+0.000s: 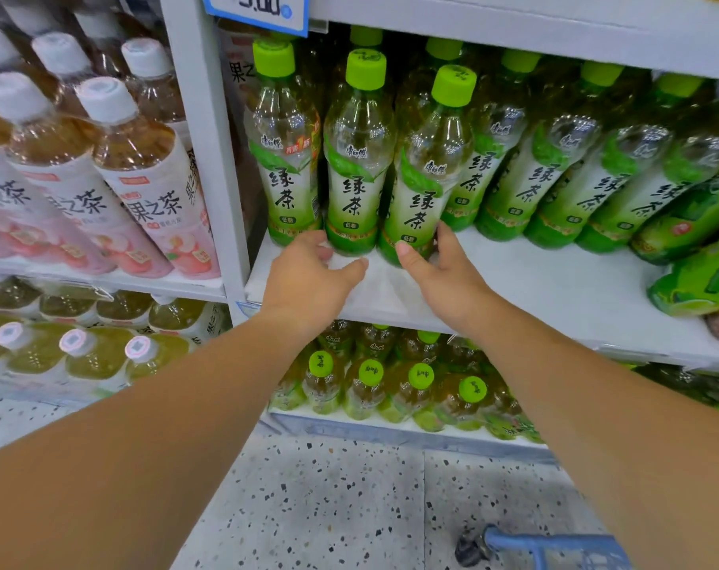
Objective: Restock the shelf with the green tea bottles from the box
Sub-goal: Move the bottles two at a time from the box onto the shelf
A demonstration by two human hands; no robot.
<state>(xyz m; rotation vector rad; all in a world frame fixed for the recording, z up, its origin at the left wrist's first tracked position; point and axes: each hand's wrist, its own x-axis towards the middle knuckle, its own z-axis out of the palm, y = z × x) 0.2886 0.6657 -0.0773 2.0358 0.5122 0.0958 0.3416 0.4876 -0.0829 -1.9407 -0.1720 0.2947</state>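
Note:
Several green tea bottles with lime caps stand in rows on the white shelf (534,281). My right hand (440,273) wraps the base of the front green tea bottle (425,187), thumb on its left side and fingers on its right. That bottle leans slightly to the right. My left hand (312,277) rests on the shelf in front of the neighbouring bottle (356,174), fingers loosely curled at its base and thumb spread, holding nothing. A third front bottle (284,158) stands at the far left by the upright. The box is out of view.
A white shelf upright (209,158) separates the peach tea bottles (144,187) on the left. More green bottles (390,380) fill the shelf below. Tilted green bottles (695,240) crowd the right end. A blue cart frame (555,545) sits on the speckled floor.

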